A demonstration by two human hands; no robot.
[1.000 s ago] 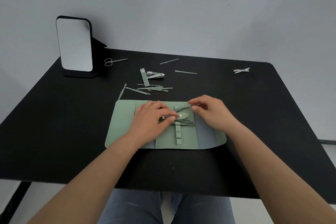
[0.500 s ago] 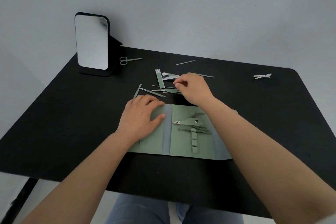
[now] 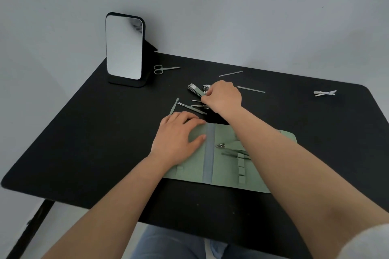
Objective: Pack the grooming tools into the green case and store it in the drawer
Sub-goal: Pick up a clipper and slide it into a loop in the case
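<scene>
The case (image 3: 223,166) is lying unfolded on the counter (image 3: 84,132), with nippers (image 3: 231,147) already sitting under its straps. The left hand (image 3: 179,139) is resting flat and open on the case's left panel — the right hand (image 3: 223,98) is reaching past it, fingers pinching a clipper (image 3: 194,90) among the loose tools (image 3: 191,107).

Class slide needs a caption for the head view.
Left hand steadies the open green case; right hand grasps a nail clipper.

no text, label, brand, number or sign can be read anywhere in the view; the green case (image 3: 227,172), the tools and the mirror (image 3: 124,47) show no legible marking.
</scene>
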